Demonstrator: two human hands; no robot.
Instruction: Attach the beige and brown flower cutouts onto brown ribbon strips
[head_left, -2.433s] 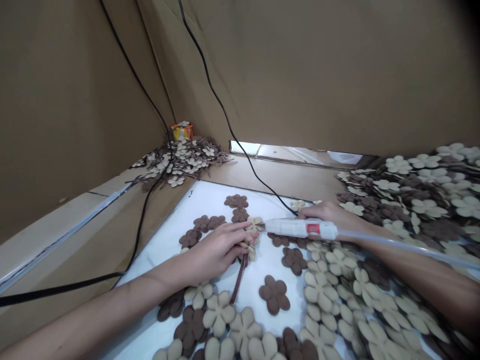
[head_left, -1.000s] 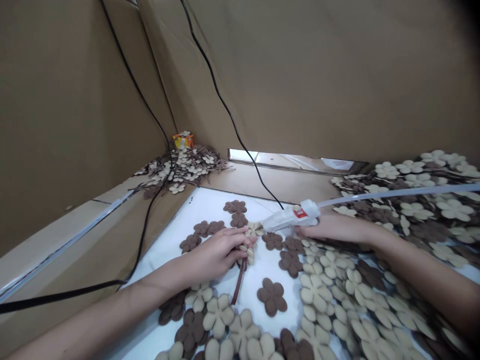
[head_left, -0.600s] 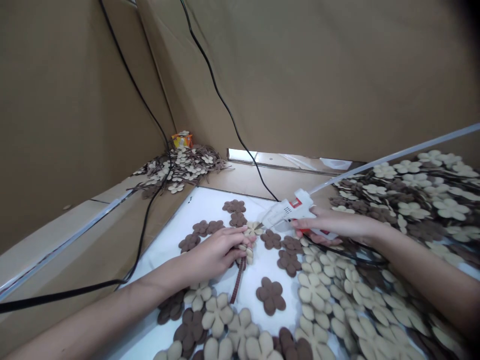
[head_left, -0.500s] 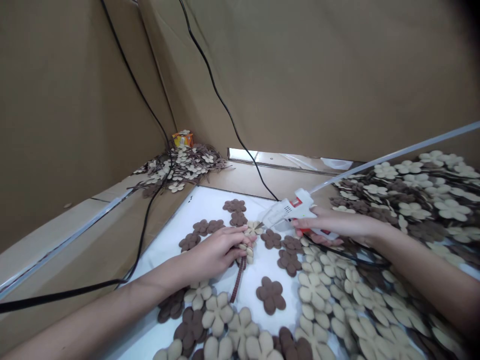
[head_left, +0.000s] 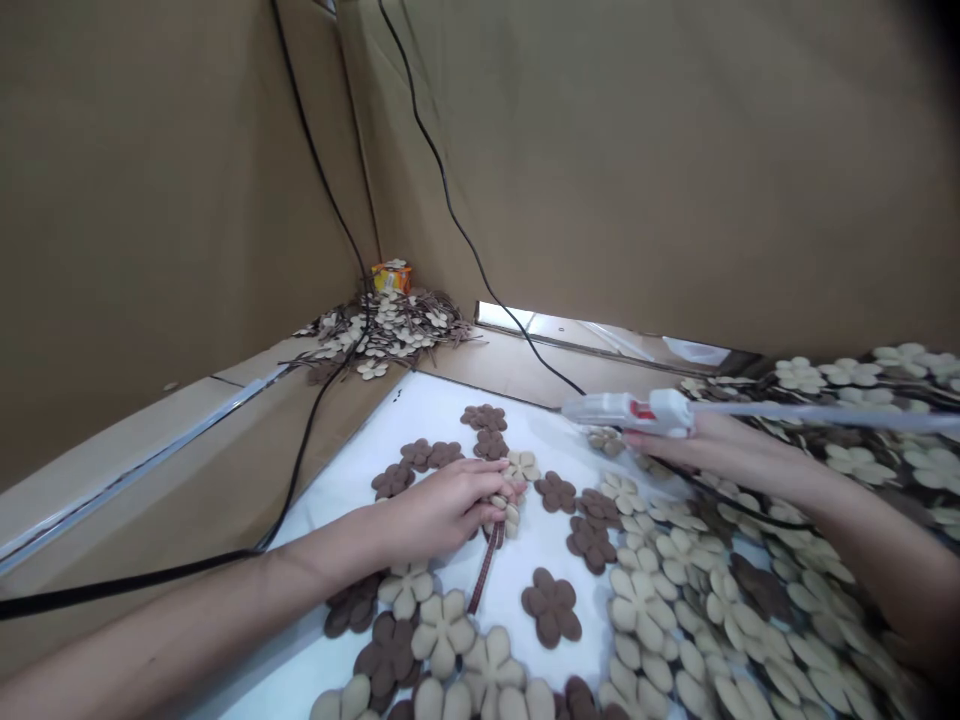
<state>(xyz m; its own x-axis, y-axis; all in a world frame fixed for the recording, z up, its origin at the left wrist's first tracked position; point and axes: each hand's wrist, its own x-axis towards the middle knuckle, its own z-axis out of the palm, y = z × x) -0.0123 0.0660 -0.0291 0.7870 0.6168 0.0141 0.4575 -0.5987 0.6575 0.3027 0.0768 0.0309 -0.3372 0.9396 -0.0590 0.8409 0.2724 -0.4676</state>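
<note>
My left hand (head_left: 457,505) is closed on a small bunch of beige flowers (head_left: 510,515) with a dark red-brown patterned ribbon (head_left: 486,570) hanging below it. One beige flower (head_left: 523,466) shows at my fingertips. Out to the right, my right hand (head_left: 694,445) grips a white glue gun (head_left: 630,412), its nozzle pointing left and a long translucent glue stick (head_left: 810,412) coming out of its back. The gun is apart from the flowers in my left hand. Brown felt flowers (head_left: 551,607) lie on the white sheet around my left hand.
Beige flowers (head_left: 645,595) are heaped at the right and along the near edge. A pile of small flowers with stems (head_left: 397,325) sits in the far left corner beside an orange box (head_left: 392,277). Black cables (head_left: 306,430) cross the left side; cardboard walls (head_left: 600,180) stand behind.
The glue gun has moved right, away from the flower at my left fingertips, and now lies more level. My left hand keeps its hold. The view has shifted slightly.
</note>
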